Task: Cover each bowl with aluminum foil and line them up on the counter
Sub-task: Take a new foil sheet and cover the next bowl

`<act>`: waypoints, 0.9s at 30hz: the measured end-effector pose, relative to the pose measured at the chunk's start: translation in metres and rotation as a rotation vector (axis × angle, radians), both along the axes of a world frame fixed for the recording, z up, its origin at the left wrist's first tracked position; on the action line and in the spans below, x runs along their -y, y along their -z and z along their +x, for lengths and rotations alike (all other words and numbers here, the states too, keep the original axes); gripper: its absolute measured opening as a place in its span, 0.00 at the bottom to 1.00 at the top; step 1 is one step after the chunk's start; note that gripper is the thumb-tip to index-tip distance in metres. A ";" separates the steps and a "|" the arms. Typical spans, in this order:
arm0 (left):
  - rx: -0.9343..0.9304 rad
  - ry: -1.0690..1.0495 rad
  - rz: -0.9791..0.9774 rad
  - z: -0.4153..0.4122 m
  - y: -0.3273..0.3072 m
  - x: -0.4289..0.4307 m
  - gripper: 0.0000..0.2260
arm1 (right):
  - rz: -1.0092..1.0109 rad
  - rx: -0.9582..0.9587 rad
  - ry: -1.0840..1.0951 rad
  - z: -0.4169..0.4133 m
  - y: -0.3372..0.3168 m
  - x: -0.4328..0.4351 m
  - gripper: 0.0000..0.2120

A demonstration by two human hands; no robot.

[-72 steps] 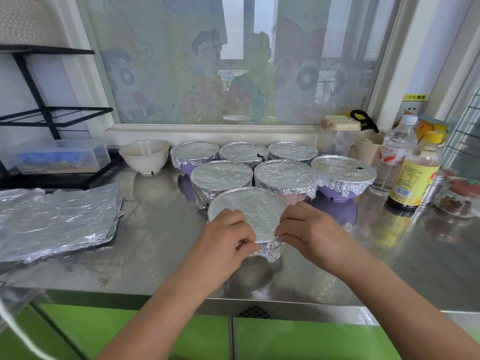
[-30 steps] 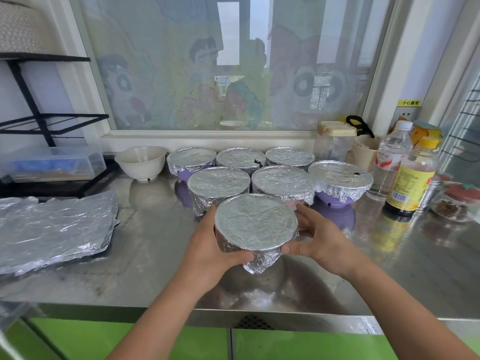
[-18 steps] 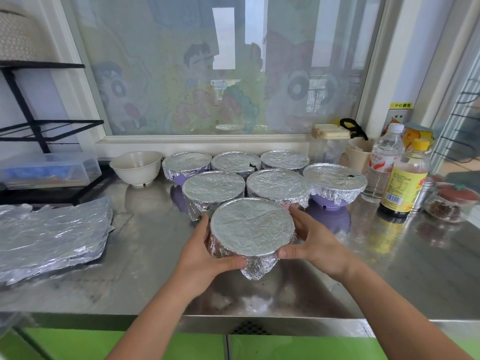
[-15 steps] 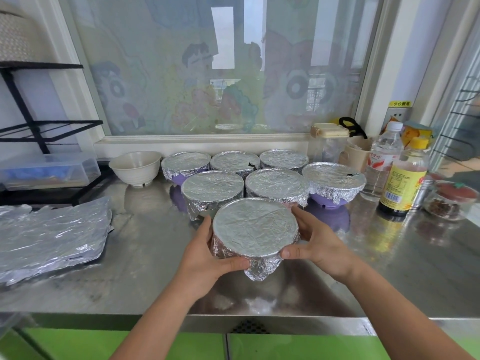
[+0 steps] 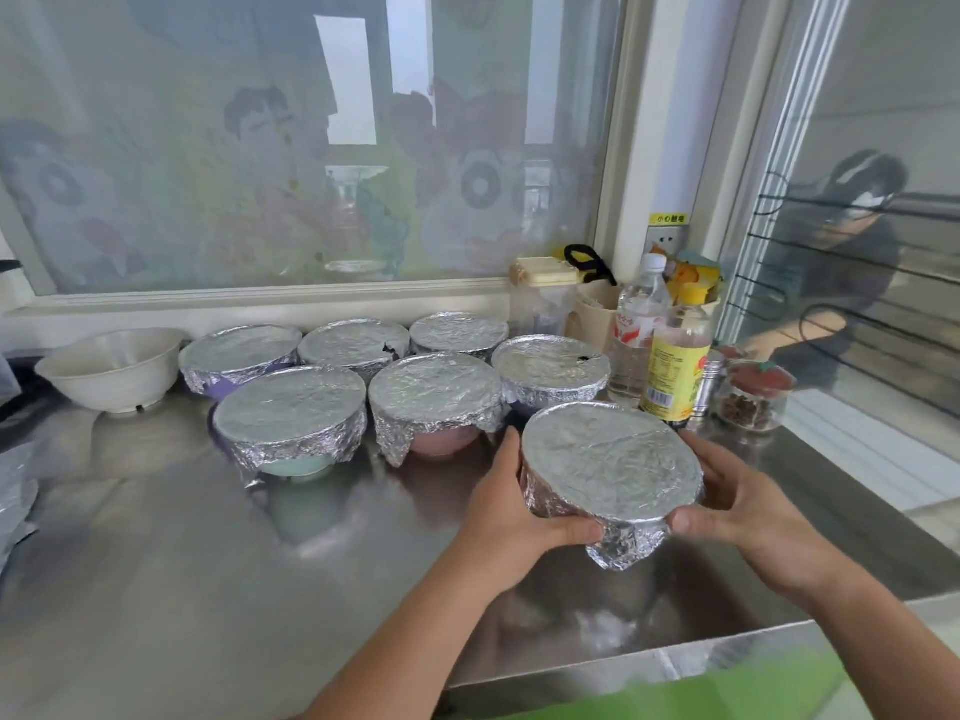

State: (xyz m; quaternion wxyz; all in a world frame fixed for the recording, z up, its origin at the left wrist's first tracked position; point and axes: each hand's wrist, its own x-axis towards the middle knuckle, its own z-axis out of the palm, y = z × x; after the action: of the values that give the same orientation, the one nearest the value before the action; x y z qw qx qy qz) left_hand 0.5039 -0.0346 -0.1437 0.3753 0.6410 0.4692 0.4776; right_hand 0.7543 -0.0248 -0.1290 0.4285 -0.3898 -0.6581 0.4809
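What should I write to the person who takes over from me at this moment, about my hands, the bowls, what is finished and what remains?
Left hand and right hand: both grip one foil-covered bowl, which seems to be lifted off the counter.
Six covered bowls stand in two rows of three near the window.
Done: seven bowls are covered.
Left: set the held bowl in line. The white bowl at far left has no foil. Spare foil lies at the left edge.

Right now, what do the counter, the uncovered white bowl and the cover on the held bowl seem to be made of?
Counter: apparently stainless steel, brushed, giving blurred reflections. White bowl: matte, likely plastic or ceramic; unclear which. Cover: aluminum foil, shiny silver, crinkled and crimped under the rim.
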 end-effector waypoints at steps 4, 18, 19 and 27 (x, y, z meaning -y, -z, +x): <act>0.027 0.070 -0.003 0.039 -0.005 -0.028 0.37 | 0.005 0.019 0.003 0.029 0.001 -0.020 0.44; 0.077 0.286 -0.110 0.026 0.008 -0.065 0.27 | -0.004 0.092 0.114 0.036 0.013 -0.044 0.52; 0.076 0.276 -0.107 0.027 0.010 -0.066 0.26 | -0.001 0.094 0.111 0.036 0.014 -0.045 0.52; 0.107 0.222 -0.105 0.034 0.012 -0.064 0.25 | 0.004 0.138 0.127 0.034 0.012 -0.043 0.49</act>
State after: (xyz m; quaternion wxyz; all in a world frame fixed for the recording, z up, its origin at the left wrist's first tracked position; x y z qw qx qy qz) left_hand 0.5378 0.0298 -0.1554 0.4833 0.6421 0.3988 0.4416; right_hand 0.7882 0.0184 -0.1411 0.4126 -0.4619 -0.6611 0.4235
